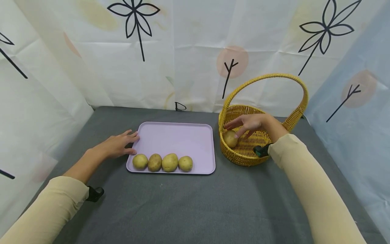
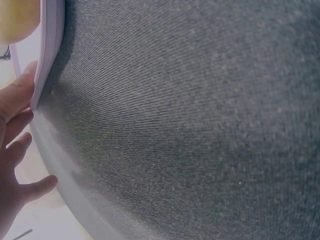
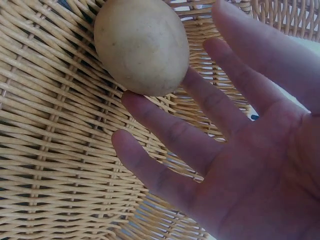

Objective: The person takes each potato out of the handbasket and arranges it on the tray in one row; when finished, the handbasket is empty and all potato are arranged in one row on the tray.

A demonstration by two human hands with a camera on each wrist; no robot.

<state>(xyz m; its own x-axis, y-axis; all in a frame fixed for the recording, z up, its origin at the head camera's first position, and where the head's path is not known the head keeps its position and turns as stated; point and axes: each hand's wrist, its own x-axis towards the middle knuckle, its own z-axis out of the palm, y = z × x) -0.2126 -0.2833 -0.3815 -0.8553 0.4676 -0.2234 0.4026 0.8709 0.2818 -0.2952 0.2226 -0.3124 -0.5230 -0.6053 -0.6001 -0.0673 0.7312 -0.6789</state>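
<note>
My right hand (image 1: 250,123) reaches down into a yellow wicker basket (image 1: 239,159), its fingers spread. One potato (image 3: 142,47) lies inside the basket against its left wall, and in the right wrist view my fingertips come right up to its lower side while the thumb stands apart from it. My left hand (image 1: 118,144) is at the left edge of a pale purple tray (image 1: 173,137), with thumb and fingers at the rim and the other fingers spread loosely. Several potatoes (image 1: 170,162) sit in a row along the tray's front edge.
Grey cloth (image 1: 182,206) covers the table beneath the tray and basket. The basket's tall handle (image 1: 271,76) arches above my right wrist. Behind the table hangs a white curtain (image 1: 195,67) with flower and tree drawings.
</note>
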